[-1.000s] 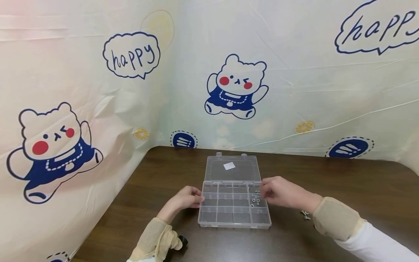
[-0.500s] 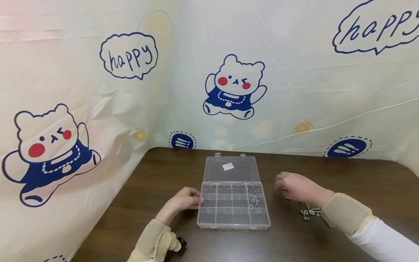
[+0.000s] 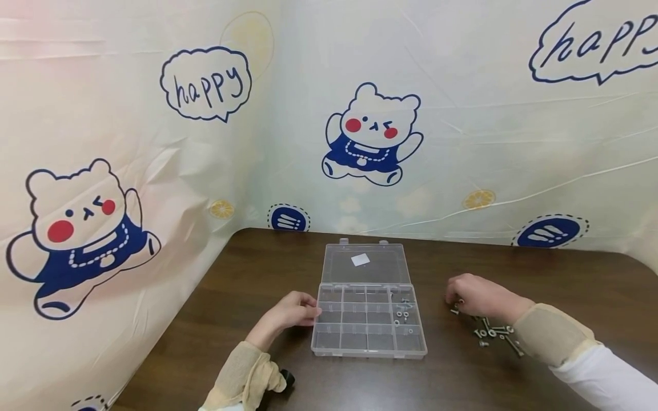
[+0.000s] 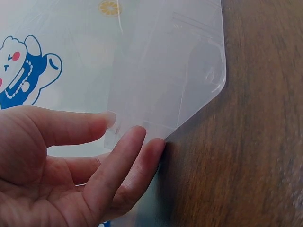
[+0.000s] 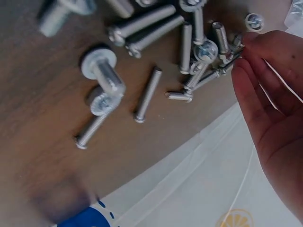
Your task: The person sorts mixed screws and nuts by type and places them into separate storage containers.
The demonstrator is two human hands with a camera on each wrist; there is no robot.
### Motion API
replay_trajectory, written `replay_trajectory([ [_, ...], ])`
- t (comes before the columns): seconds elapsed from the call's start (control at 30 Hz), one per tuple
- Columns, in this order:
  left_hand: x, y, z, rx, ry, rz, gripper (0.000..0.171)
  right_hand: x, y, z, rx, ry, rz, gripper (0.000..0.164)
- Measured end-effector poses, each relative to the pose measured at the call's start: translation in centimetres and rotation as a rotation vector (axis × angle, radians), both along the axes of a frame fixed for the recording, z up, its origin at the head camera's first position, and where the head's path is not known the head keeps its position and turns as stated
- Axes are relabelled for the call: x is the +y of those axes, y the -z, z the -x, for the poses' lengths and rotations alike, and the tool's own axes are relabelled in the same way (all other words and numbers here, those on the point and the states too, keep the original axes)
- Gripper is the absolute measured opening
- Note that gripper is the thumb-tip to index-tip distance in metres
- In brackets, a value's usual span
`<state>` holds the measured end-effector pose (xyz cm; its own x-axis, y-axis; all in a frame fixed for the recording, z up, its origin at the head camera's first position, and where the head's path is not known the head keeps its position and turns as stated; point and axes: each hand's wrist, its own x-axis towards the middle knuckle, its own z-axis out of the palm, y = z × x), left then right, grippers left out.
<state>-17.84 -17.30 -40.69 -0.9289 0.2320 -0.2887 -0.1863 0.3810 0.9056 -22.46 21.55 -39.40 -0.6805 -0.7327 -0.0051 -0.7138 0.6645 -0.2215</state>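
The right hand had its thumb and fingertips curled among screws on the bench; a grip could not be confirmed. Farther left, the compartment box lay open, the left hand pinching its side.

Soft, even light fills the head view, leaving a pale sheen on the wooden tabletop. The left wrist view renders the clear plastic box milky; in the dimmer right wrist view, the upper-left screw blurs.
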Motion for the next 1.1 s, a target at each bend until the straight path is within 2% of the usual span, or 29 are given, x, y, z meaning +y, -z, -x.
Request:
replay_trajectory([
  [0.13, 0.0, 0.0, 0.1, -0.001, 0.003, -0.001, 0.023, 0.1, 0.4, 0.1, 0.017, -0.021, 0.02, 0.022],
  [0.43, 0.1, -0.1, 0.0, -0.005, 0.001, 0.0, 0.024, 0.0, 0.8, 0.3, -0.012, 0.032, 0.017, 0.019],
  [0.5, 0.1, -0.1, 0.0, -0.006, 0.0, 0.0, 0.024, -0.1, 0.7, 0.3, 0.006, 0.025, 0.024, 0.018],
  [0.6, 0.0, 0.0, 0.0, -0.006, 0.003, -0.004, 0.023, -0.3, 0.1, 0.2, 0.036, 0.023, 0.048, 0.018],
  [0.93, 0.0, 0.1, 0.0, -0.009, -0.006, 0.005, 0.024, -1.8, -2.4, -0.4, 0.124, -0.072, 0.179, 0.015],
  [1.1, 0.1, 0.0, 0.0, -0.013, -0.011, 0.0, 0.025, -2.6, -3.1, -0.9, 0.186, -0.155, 0.265, 0.018],
])
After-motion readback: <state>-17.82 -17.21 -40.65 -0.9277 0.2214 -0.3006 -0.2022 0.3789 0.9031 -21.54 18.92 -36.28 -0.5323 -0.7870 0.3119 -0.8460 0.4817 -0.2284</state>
